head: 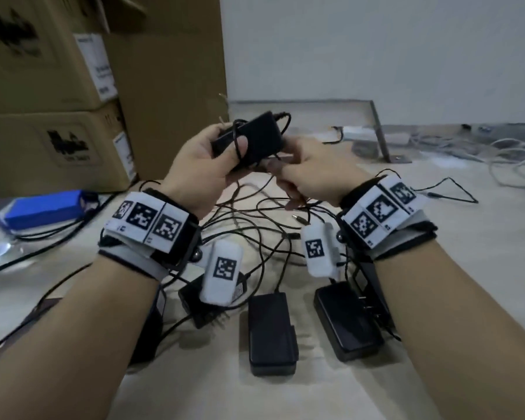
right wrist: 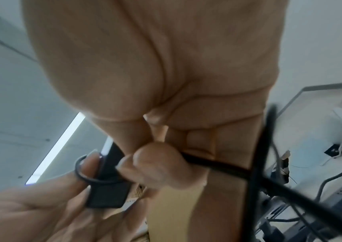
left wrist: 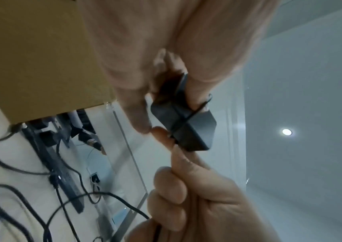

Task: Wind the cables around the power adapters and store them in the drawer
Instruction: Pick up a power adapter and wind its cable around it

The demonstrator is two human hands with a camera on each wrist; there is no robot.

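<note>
My left hand point(head: 208, 159) grips a black power adapter point(head: 250, 140) in the air above the table, thumb pressed on its top over a loop of thin black cable point(head: 238, 153). The adapter point(left wrist: 186, 126) has cable crossing its body. My right hand point(head: 303, 174) pinches the same cable point(right wrist: 211, 165) between thumb and fingers just right of the adapter point(right wrist: 108, 193). Three more black adapters lie on the table near me: one point(head: 272, 331) in the middle, one point(head: 346, 322) to its right, one point(head: 200, 307) with prongs to the left. No drawer is in view.
Loose black cables point(head: 255, 219) tangle on the pale table point(head: 437, 374) between my wrists. Cardboard boxes point(head: 49, 101) stack at the left, with a blue box point(head: 49, 207) in front of them. A metal bracket point(head: 382, 137) and white cables point(head: 512, 159) lie far right.
</note>
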